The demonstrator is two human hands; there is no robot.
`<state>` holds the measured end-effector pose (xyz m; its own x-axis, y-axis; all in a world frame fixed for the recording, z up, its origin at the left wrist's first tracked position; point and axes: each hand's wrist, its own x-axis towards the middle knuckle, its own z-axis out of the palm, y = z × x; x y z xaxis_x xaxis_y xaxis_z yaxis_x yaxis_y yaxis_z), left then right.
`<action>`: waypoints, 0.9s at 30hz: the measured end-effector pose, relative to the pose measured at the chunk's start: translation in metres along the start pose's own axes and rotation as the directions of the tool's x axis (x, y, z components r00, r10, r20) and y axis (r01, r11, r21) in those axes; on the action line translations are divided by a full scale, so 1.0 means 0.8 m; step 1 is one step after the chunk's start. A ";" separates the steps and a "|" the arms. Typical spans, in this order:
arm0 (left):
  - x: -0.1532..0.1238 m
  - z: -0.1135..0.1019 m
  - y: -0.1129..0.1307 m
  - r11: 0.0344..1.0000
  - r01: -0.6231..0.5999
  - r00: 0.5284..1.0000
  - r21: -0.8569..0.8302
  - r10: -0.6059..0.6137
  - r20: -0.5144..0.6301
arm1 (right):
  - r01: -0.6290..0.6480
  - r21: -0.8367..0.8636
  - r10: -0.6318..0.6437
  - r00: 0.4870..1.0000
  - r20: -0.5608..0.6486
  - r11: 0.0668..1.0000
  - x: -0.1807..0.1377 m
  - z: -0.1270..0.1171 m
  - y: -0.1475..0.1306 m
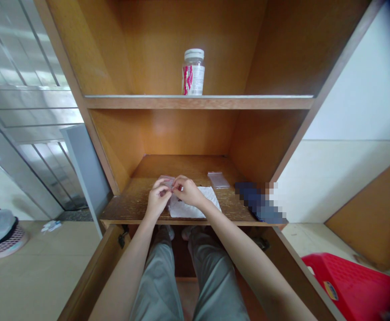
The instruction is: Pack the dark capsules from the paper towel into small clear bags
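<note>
Slippage worries us most: the left hand (158, 199) and right hand (188, 191) are both closed in a tight pinch, gripping a small pale packet (170, 183) (its exact form is hard to make out) above a white paper sheet (188, 210). If the pinch loosens, the packet could fall onto the paper or skid toward the front edge of the wooden shelf (134, 218), which runs just below the wrists. A clear plastic bag (218, 180) lies near the back, and a pixelated dark object (258, 203) sits at the front right corner, where a wide swing of the right forearm could knock it off. We judge the moving room better toward the left wall.
</note>
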<state>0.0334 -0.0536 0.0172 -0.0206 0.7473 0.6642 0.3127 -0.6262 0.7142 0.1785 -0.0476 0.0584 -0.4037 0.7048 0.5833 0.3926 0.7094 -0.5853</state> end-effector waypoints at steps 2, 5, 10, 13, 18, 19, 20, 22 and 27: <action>0.000 0.001 0.000 1.000 -0.010 1.000 -0.001 0.010 -0.003 | 0.007 0.003 -0.007 1.000 -0.006 1.000 0.000 0.002 0.001; 0.001 0.001 0.001 1.000 -0.011 1.000 0.001 0.011 -0.006 | 0.003 -0.007 -0.004 1.000 -0.016 1.000 0.000 0.006 0.002; 0.000 -0.002 0.005 1.000 0.007 1.000 0.025 -0.007 -0.017 | -0.028 -0.044 0.024 0.996 -0.087 0.999 0.003 0.003 0.003; -0.001 -0.004 0.009 1.000 0.009 0.999 0.002 -0.009 -0.032 | -0.083 -0.110 0.065 0.985 -0.158 0.991 0.008 -0.009 0.005; -0.001 -0.004 0.013 0.997 0.025 1.000 -0.068 -0.026 -0.017 | -0.107 -0.225 0.089 0.992 -0.087 0.968 0.010 -0.027 0.000; -0.001 -0.004 0.013 0.996 0.027 1.000 -0.081 -0.028 -0.014 | -0.082 -0.236 0.069 0.996 -0.061 0.968 0.010 -0.028 -0.003; 0.000 -0.003 0.013 0.995 0.028 0.999 -0.093 -0.029 -0.013 | -0.049 -0.242 0.044 0.999 -0.026 0.969 0.009 -0.029 -0.005; 0.000 -0.003 0.011 0.993 0.027 1.000 -0.116 -0.028 -0.004 | 0.022 -0.248 -0.006 0.998 0.065 0.969 0.008 -0.029 -0.011; 0.000 -0.002 0.012 0.984 0.031 0.999 -0.177 -0.029 0.016 | 0.056 -0.250 -0.013 0.985 0.170 0.967 0.009 -0.029 -0.023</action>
<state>0.0346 -0.0596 0.0245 -0.0147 0.7686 0.6396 0.1390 -0.6319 0.7625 0.1872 -0.0557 0.0866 -0.5432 0.6841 0.4868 0.5634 0.7268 -0.3929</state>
